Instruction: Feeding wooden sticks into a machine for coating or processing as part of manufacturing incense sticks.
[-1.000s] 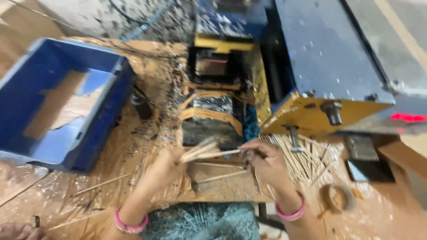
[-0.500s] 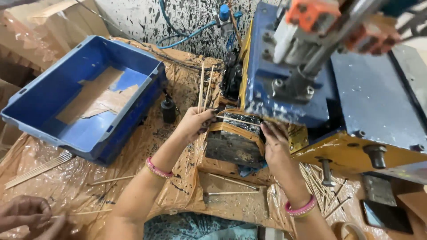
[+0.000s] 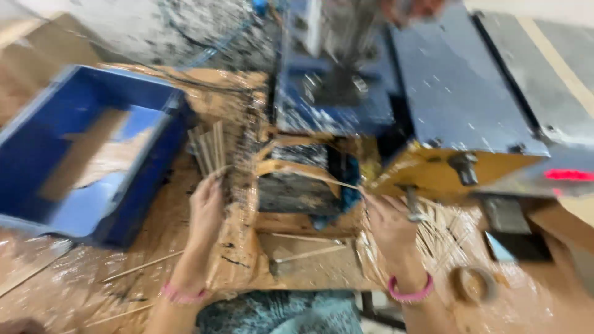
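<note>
Whole shot is pretty motion-blurred, so take the fine detail with a grain of salt. Biggest thing in view is the blue and yellow machine (image 3: 396, 111) filling the top middle and right, paint-spattered, with a red light glowing on its far right side. Left of it sits a big blue plastic crate (image 3: 37, 204) with a piece of cardboard (image 3: 93, 154) lying inside. Everything stands on a bench wrapped in shiny brown tape or plastic (image 3: 74, 284), with a few loose sticks scattered across it. At the front of the machine there's a dark opening with a brownish frame (image 3: 297, 179), and a single thin stick (image 3: 334, 180) runs across it toward the right hand. The left hand (image 3: 207, 207) is closed around a small bundle of thin wooden sticks (image 3: 207, 148), holding them upright between the crate and the machine opening. The right hand (image 3: 390, 226) is up by the yellow edge of the machine, fingertips pinched on the end of that single stick as far as I can make out. Under and right of it lies a messy pile of more sticks (image 3: 445, 238). Both wrists have pink bangles, and a little roll of tape (image 3: 473, 283) sits near the bottom right.
</note>
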